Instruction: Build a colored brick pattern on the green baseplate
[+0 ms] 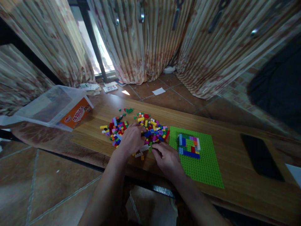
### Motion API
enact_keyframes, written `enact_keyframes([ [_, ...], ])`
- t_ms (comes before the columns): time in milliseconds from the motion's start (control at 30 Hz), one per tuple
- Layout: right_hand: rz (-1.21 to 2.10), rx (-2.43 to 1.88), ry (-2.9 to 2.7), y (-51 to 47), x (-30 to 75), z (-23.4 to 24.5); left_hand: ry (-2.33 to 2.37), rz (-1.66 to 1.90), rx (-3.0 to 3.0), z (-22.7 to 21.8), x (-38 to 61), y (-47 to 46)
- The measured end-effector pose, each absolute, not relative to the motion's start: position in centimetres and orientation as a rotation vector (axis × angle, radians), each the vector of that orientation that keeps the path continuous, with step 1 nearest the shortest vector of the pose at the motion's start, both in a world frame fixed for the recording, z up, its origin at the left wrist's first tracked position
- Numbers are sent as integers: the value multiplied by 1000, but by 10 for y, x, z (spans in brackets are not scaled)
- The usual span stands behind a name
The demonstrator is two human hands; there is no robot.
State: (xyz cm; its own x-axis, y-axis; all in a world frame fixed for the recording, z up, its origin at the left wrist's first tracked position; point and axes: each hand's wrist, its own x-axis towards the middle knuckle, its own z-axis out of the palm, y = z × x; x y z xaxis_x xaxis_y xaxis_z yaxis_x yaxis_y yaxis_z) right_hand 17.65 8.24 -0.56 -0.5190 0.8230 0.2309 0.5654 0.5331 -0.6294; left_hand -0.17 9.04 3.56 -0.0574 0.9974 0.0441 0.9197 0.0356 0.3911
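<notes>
A heap of small mixed-colour toy building bricks [155, 127] lies on the wooden tabletop. Over its middle, my left hand [133, 138] reaches in with fingers bent down; their tips are hidden, so any hold cannot be made out. My right hand [168, 158] is at the heap's near right edge, thumb and forefinger pinched at a small light green brick [150, 149]. White bricks [144, 148] lie between my hands. Right of my right hand is a green baseplate [207, 166], bearing a roughly square ring of coloured bricks [191, 154].
A clear plastic bin [54, 106] with an orange label stands at the table's left end. A dark flat phone-like slab [262, 157] lies at the right. Loose green bricks [128, 110] sit behind the heap. Papers [158, 91] lie on the tiled floor below curtains [150, 40].
</notes>
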Motion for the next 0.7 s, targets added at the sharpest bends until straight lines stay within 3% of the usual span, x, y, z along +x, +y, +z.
enact_keyframes([
  [700,564,-1288,-2047,102,200,6,2104,505,2197,23,27,106],
])
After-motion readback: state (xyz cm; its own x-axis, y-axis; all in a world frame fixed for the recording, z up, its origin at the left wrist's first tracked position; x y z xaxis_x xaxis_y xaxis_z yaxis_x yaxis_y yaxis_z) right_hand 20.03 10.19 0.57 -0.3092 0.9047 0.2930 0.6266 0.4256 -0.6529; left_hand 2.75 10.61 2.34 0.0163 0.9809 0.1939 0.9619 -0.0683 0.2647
